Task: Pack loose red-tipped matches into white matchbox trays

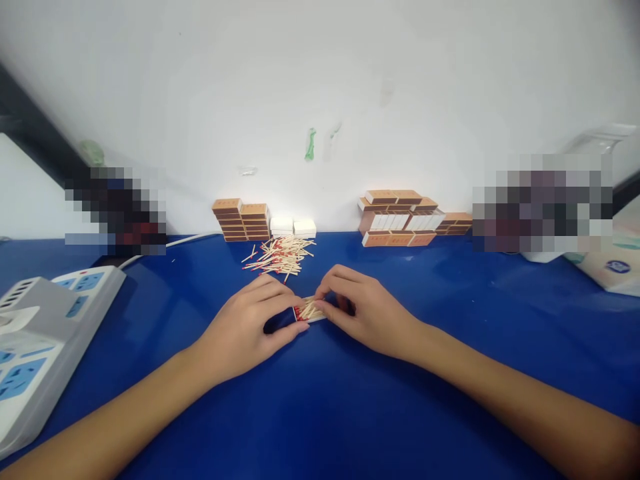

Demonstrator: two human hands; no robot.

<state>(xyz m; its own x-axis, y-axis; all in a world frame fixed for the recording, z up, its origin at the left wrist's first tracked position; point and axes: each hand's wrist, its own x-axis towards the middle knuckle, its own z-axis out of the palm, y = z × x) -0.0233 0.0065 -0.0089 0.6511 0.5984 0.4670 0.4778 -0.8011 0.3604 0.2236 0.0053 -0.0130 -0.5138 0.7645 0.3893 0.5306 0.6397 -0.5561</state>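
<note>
A small white matchbox tray (317, 319) lies on the blue table, filled with matches (309, 309) whose red heads point left. My left hand (255, 317) grips the tray's left end, thumb on the near side and fingers on the far side. At the tray's right part, my right hand (363, 307) has its thumb and fingertips pinched together on the matches; how many it holds is hidden. Just beyond my hands spreads a loose pile of red-headed matches (283, 257).
Stacked matchboxes (241, 220) and white trays (295, 228) stand against the wall. Further right is another matchbox stack (400, 220). A large power strip (60, 333) occupies the left side, its white cable (170, 244) running toward the wall. A white package (613, 257) lies at far right.
</note>
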